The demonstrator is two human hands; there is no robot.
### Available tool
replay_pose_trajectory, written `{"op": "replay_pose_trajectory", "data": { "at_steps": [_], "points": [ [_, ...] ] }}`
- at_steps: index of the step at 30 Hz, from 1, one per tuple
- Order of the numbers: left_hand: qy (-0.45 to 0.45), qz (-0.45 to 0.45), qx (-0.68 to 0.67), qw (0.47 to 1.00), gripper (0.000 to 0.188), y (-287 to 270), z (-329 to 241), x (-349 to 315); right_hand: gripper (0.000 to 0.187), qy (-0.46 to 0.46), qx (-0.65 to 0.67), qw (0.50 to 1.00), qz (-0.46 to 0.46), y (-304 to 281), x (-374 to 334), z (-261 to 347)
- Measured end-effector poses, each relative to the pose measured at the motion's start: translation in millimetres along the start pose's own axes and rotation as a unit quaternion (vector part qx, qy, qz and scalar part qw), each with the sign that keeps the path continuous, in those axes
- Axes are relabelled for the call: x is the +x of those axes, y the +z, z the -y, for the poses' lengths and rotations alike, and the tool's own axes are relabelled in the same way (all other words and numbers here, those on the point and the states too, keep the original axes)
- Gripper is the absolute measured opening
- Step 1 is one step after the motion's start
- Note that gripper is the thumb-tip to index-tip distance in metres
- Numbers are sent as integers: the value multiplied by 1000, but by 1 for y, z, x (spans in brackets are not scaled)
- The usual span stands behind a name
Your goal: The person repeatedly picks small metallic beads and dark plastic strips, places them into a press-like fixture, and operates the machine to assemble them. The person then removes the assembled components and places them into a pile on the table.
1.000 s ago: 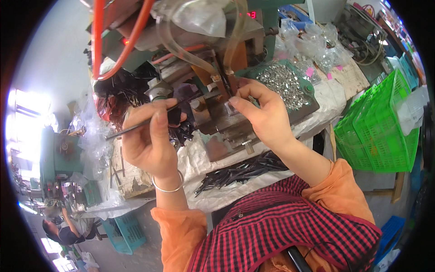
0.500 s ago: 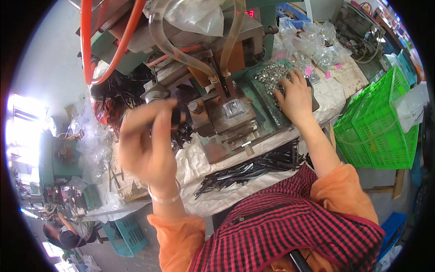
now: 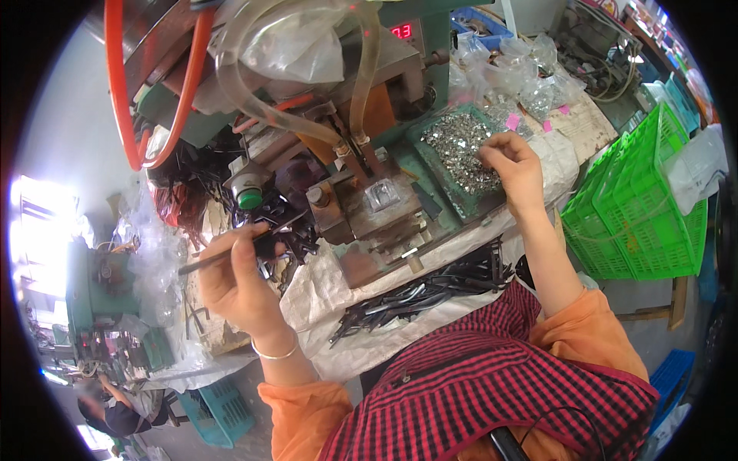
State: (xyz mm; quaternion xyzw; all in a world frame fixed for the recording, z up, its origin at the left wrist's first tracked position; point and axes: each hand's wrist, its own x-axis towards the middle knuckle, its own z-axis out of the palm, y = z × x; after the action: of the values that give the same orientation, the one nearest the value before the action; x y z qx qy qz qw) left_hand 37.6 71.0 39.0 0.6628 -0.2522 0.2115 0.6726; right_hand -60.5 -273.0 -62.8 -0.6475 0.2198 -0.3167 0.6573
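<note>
My left hand [image 3: 244, 292] is raised left of the press, its thumb and fingers closed on a thin dark strip [image 3: 206, 261] that points toward the machine. Over the right side of a green tray [image 3: 469, 206], my right hand [image 3: 516, 170] has its thumb and fingertips pinched together. Small shiny metal pieces [image 3: 459, 142] are heaped in that tray; whatever the fingertips hold is too small to make out. Between the hands stands the press's metal block [image 3: 377, 215], with a shiny square plate [image 3: 382, 195] on top below two narrow upright bars.
A green push button [image 3: 249, 198] and dark strips [image 3: 288, 227] are beside the left hand. More black strips [image 3: 423, 290] lie along the front edge. Hoses [image 3: 231, 84] hang over the press. Green crates [image 3: 626, 207] stand at right; another person [image 3: 123, 415] is far left.
My left hand has come down and left from the press, with the dark strip now plain in it. My right hand has gone from spread over the metal pieces to a pinch.
</note>
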Motion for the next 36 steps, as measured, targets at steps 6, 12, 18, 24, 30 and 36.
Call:
{"op": "replay_pose_trajectory", "data": {
  "at_steps": [6, 12, 18, 24, 30, 36],
  "points": [
    [113, 57, -66, 990, 18, 26, -24, 9, 13, -74, 58, 990, 102, 64, -25, 63],
    [99, 25, -70, 992, 16, 44, -16, 25, 25, -46, 163, 974, 152, 117, -57, 65],
    [80, 2, -61, 995, 7, 47, -21, 24, 37, 42, 241, 958, 152, 121, -60, 70],
    [257, 233, 129, 929, 12, 49, -24, -16, 52, -126, 1, 964, 235, 89, -67, 96],
    [420, 239, 188, 855, 24, 75, 8, -33, 35, -163, -176, 968, -69, 16, 0, 14],
    [389, 243, 191, 868, 28, 75, 11, -39, 18, -311, -414, 853, 65, 25, -21, 1]
  ]
}}
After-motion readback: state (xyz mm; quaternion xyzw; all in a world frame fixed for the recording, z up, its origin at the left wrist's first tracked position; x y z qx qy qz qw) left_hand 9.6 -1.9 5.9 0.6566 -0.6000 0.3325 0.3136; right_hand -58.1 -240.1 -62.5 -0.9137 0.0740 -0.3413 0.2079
